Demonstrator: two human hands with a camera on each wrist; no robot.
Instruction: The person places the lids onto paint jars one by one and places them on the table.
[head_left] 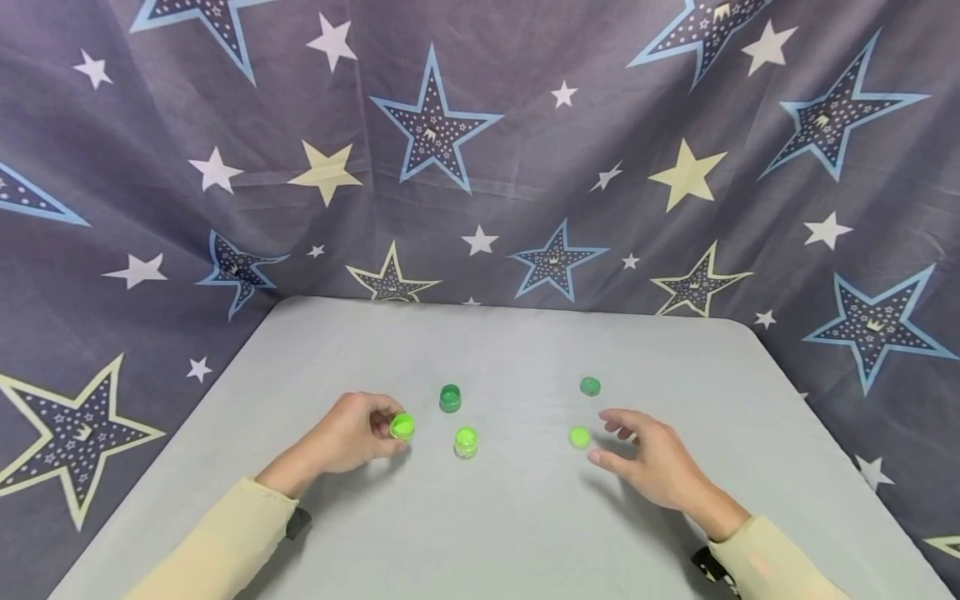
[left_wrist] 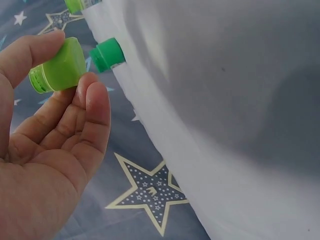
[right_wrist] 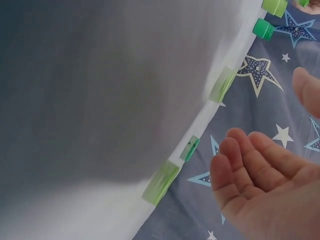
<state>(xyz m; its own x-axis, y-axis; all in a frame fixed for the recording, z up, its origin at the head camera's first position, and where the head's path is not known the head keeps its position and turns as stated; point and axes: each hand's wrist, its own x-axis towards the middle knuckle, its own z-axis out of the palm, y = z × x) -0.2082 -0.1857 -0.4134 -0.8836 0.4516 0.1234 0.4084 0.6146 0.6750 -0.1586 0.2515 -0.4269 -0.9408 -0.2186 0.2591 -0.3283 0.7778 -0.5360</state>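
Note:
My left hand (head_left: 352, 433) pinches a small light green jar (head_left: 402, 427) between thumb and fingers. In the left wrist view, that jar (left_wrist: 64, 66) shows its threaded neck, with no lid on it. To its right on the table stand an uncapped dark green jar (head_left: 450, 398) and another light green jar (head_left: 466, 442). My right hand (head_left: 656, 462) hovers with thumb and fingers apart and nothing between them. Just left of its fingertips lies a light green lid (head_left: 580, 437), with a dark green lid (head_left: 590, 386) farther back. The right wrist view also shows a second light green lid (right_wrist: 161, 182).
All of this is on a pale grey table (head_left: 517, 525). A dark curtain (head_left: 517, 192) printed with stars hangs behind the table and along its sides. From the head view, the second light green lid cannot be made out.

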